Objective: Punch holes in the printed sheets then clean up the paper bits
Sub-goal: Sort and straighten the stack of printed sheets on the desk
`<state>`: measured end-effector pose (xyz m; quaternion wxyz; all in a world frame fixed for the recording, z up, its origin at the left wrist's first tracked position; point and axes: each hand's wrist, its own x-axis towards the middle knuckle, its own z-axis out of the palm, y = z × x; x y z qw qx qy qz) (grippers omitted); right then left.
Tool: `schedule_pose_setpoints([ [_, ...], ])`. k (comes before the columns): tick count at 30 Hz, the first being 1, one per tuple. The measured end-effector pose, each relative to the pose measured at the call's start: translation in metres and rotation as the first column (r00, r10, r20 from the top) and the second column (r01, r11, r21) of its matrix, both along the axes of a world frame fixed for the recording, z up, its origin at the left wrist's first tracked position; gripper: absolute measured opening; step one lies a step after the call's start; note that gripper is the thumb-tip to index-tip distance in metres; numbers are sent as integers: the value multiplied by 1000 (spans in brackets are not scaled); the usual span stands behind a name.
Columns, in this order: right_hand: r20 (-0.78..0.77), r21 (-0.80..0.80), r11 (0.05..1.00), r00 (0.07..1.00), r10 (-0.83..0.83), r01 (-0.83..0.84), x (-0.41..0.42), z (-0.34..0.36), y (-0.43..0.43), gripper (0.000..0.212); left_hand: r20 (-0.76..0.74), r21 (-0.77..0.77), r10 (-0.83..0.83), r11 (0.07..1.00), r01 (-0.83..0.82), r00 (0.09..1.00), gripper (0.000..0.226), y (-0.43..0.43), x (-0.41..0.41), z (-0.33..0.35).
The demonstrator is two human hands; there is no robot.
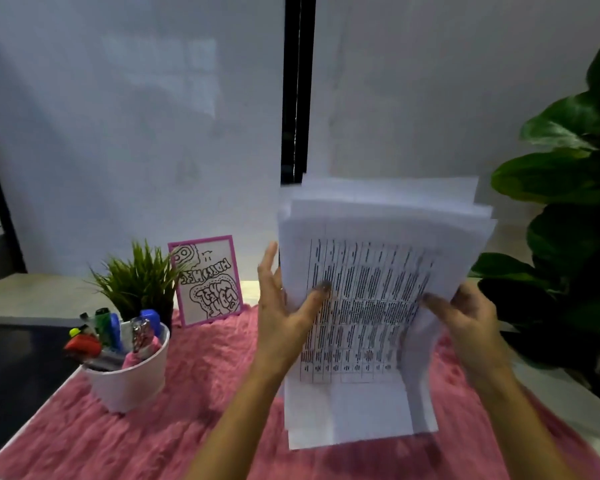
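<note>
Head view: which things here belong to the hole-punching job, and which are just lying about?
Job: printed sheets, held upright between left hand and right hand.
Lying about: white cup of markers, small grass plant, pink-framed drawing, leafy plant, pink fur mat.

Cup [129, 375] left of sheets [361, 306]
</note>
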<state>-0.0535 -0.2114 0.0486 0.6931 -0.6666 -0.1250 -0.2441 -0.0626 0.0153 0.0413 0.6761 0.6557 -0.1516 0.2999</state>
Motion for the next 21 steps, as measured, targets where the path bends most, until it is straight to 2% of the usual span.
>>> schedule_pose_setpoints([
  [2, -53, -21, 1000, 998, -24, 23, 2, -20, 0, 19, -35, 71, 31, 997, -28, 999, 56, 2, 4, -12],
  [3, -73, -37, 999, 996, -41, 39, 3, -31, 1, 20, -63, 98, 42, 995, -35, 997, 50, 1, 5, -18],
  [5, -85, -34, 998, 995, -48, 46, 5, -43, 3, 28, -108, 61, 55, 997, -48, 993, 30, -6, 4, -23],
  [7, -30, -17, 999, 998, -48, 47, 4, -33, 9, 32, -96, -4, 120, 993, -121, 988, 13, -15, 3, -11],
  [11, 191, -96, 986, 975, -114, 135, -7, 19, 18, 22, 112, -46, 336, 942, -333, 935, 7, -28, 1, 31],
  [14, 332, -234, 935, 926, -182, 267, -14, 37, 24, 4, 210, -7, 394, 916, -401, 895, 12, -37, -1, 42],
  [17, 333, -266, 909, 916, -225, 320, -19, 28, 32, 11, 174, 50, 384, 916, -398, 907, 20, -40, -2, 30],
  [21, 204, -88, 970, 957, -205, 227, -18, 5, 29, 23, 62, 89, 317, 943, -321, 946, 23, -32, 1, 9],
])
